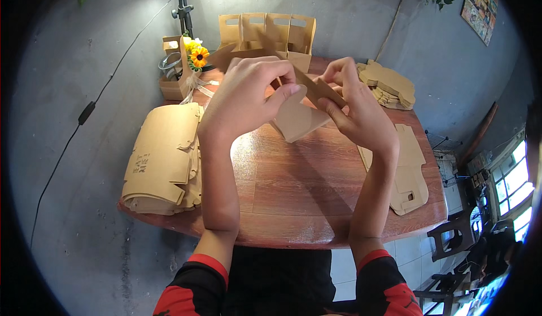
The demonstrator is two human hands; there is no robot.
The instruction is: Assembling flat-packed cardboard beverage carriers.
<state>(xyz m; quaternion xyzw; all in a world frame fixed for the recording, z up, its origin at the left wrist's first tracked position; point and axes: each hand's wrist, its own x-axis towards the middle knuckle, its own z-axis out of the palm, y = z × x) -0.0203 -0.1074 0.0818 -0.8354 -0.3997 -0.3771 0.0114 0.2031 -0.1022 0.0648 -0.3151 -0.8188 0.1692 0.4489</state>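
Keep the brown cardboard piece (pixel 294 121) raised above the middle of the counter (pixel 271 194), apparently part folded and held up between both hands. Hold on with the left hand (pixel 248 98) in a narrow pinch, thumb and fingers closed on the board near a rounded panel edge; best to make this side the steady anchor. With the right hand (pixel 361 115), likewise pinched narrow, on the strip-like flap (pixel 329 92), do the finer work: probably wiser to press along the whole crease than at one spot, so as to avoid buckling or tearing the board. Cannot tell exactly how the far fingertips of the right hand meet the flap, nor judge the angle of the far panels (pixel 221 55), blurred beyond the left hand; so check for squareness before pressing hard. Line up edges first, then squeeze firmly without crushing. In case of twisting, ease off, realign and press again. Keep forearms clear of the thick stack of brown blanks (pixel 161 152) on the left and the flat cardboard (pixel 411 175) on the right, for fear of knocking either out of place.
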